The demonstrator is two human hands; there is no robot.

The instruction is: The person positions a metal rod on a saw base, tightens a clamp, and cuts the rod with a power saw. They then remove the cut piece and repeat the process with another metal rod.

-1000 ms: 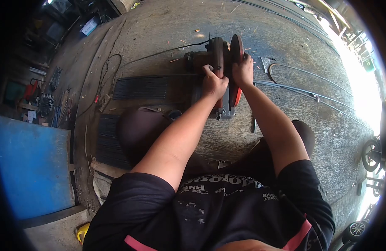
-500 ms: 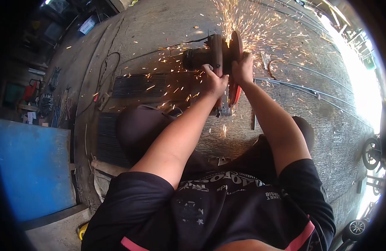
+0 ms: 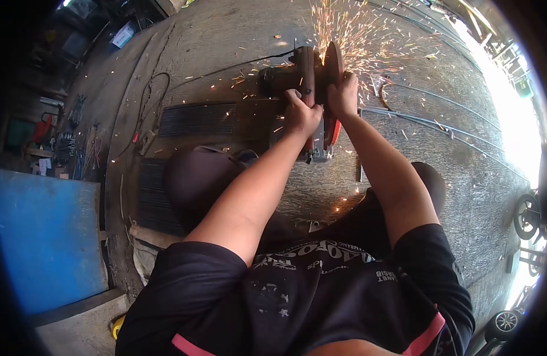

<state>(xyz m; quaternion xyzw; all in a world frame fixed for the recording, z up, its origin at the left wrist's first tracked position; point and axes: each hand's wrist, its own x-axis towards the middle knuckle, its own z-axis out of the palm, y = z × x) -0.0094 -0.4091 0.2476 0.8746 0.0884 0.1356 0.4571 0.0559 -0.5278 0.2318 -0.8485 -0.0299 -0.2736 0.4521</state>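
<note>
Clasping a cutting machine, hands closed on it, sparks over scuffed floor, blue panel leftward.

At the upper centre of the frame, I am wrapping the fingers of my left hand around the long handle of a cutting machine. My right hand is resting against the side of its round disc part, though what its fingers are gripping is hidden. Orange sparks are spraying toward the top edge. Dark metal strips are lying left of the machine, and thin rods are stretching across the floor to the right. A blue panel is filling the lower left.
</note>
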